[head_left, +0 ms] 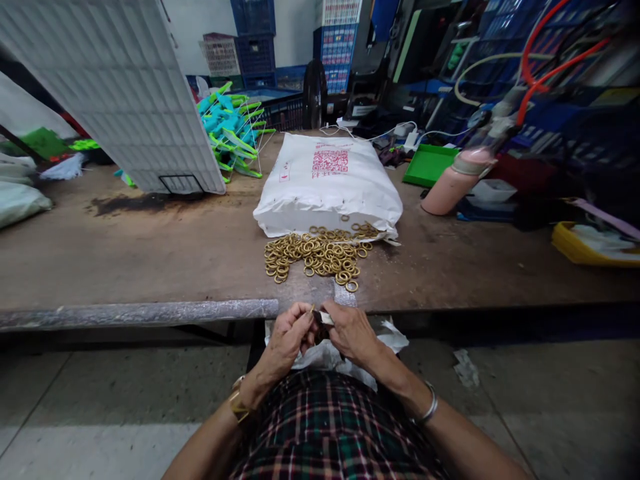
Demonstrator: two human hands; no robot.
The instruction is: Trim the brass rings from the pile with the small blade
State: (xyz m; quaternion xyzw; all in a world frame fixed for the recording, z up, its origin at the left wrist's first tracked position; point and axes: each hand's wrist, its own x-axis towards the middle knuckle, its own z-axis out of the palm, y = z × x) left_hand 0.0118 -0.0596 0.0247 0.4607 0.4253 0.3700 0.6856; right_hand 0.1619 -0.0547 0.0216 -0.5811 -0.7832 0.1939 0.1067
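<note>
My left hand [290,337] and my right hand [353,333] meet just off the table's front edge, fingers closed. A bit of a gold ring [313,309] shows at my left fingertips, seen edge-on. Under my right thumb and fingers is a small white piece [327,319], with something dark between the hands, mostly hidden by the fingers. Just beyond them a pile of gold rings [320,253] spills from the mouth of a white woven sack [325,177] with red print. White plastic sheeting [325,357] lies under my hands on my lap.
A white ribbed panel [140,100] leans over the wooden table [150,260] at left, beside green and blue plastic pieces [233,130]. To the right are a pink bottle [453,187], a green tray [430,165] and a yellow basket [590,247]. Foil-like wrap [140,313] covers the front edge.
</note>
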